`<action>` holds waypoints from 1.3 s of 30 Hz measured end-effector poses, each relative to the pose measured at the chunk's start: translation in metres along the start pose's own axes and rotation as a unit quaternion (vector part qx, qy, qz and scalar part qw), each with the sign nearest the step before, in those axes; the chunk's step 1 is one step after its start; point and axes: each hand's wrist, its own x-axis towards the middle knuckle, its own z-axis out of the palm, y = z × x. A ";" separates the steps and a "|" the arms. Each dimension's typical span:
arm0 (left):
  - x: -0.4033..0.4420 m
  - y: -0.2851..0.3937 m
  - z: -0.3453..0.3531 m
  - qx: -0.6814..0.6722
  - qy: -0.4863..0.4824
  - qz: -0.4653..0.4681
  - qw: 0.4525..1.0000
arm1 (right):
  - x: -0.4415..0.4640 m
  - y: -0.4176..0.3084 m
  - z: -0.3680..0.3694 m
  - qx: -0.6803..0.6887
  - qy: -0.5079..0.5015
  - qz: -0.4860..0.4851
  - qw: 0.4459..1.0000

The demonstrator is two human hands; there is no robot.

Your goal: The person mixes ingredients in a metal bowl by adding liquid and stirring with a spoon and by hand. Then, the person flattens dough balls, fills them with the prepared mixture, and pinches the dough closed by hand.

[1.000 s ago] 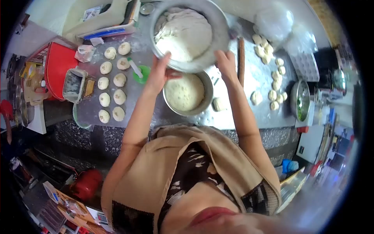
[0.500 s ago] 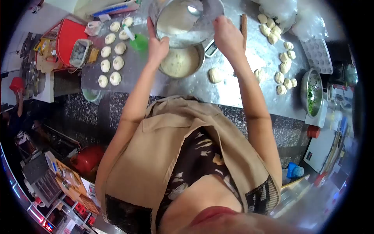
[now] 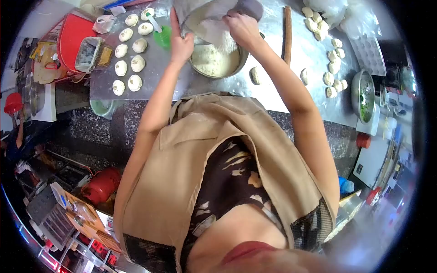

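A metal bowl (image 3: 184,11) is tipped at the top of the view, and white powder pours from it. My left hand (image 3: 181,48) supports its left side, thumb and fingers against the metal. At the mouth of the tipped bowl is my right hand (image 3: 245,31), its fingers curled; whatever they hold is hidden. Below both hands stands a round metal pot (image 3: 243,61) with a heap of white powder (image 3: 214,61) in it. Close to my left hand is a green spray bottle (image 3: 163,37). A dough piece (image 3: 256,75) lies right of the pot.
Rows of round dough buns (image 3: 137,63) lie on the left of the metal table (image 3: 102,86). A wooden rolling pin (image 3: 287,36) and several dough pieces (image 3: 334,67) are on the right, near a bowl of chopped greens (image 3: 364,104). A person's arm (image 3: 20,129) shows far left.
The bowl has tipped further, and powder now falls into the pot, where a white heap has formed. My right hand has moved left from the bowl's rim to its mouth.
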 end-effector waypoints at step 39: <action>0.019 -0.032 0.002 -0.006 0.046 -0.043 0.998 | -0.079 -0.002 0.016 0.102 -0.027 0.115 0.988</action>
